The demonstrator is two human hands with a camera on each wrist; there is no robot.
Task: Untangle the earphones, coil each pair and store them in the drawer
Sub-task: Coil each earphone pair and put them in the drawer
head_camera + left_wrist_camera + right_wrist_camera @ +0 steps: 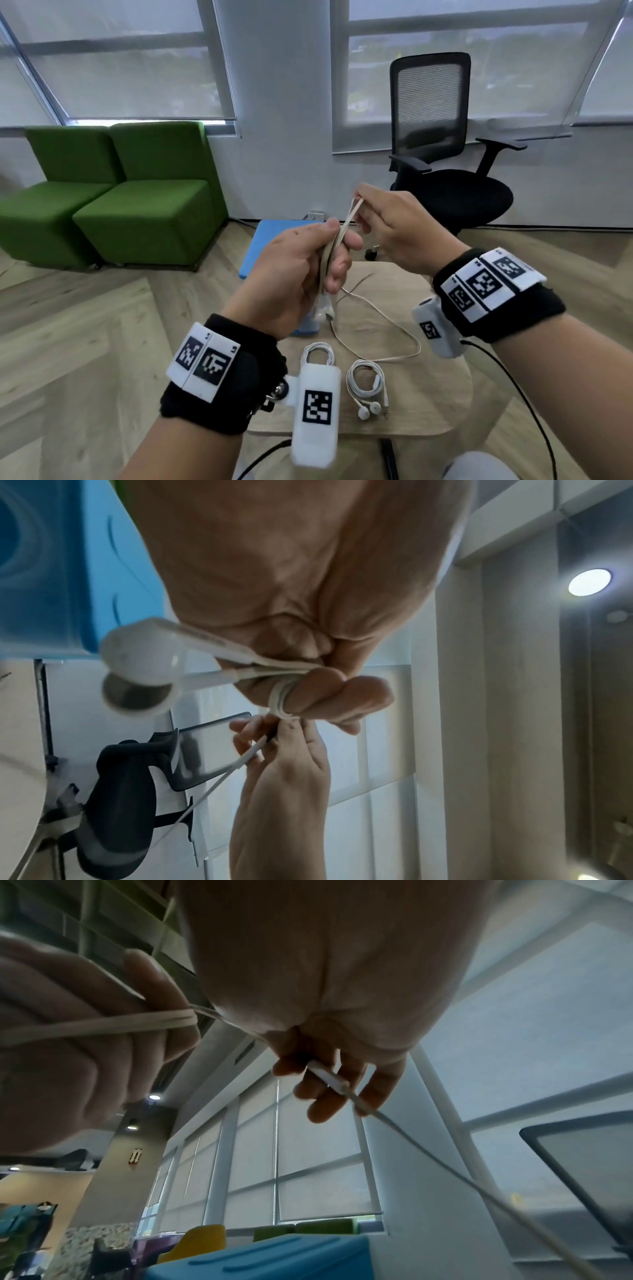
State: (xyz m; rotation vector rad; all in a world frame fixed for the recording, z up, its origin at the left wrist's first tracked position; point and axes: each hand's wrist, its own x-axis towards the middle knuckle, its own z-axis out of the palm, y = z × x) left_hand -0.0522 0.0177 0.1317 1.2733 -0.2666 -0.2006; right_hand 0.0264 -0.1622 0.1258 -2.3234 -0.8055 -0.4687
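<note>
My left hand (337,248) is raised over the table and grips a white earphone cable (342,228) wound in loops round its fingers (342,696). The pair's two earbuds (143,653) hang below the palm. My right hand (359,205), just right of and above the left, pinches the same cable at its inline remote (329,1079). The loose tail (394,329) trails down onto the table. Two coiled white pairs lie on the table: one (366,383) in full sight, the other (317,354) partly hidden by my left wrist camera. A blue drawer box (274,246) stands behind my left hand.
The low round wooden table (445,394) is close in front of me. A black office chair (442,164) stands behind it to the right, and green seats (137,205) to the left. A black wire (513,387) runs from my right wrist.
</note>
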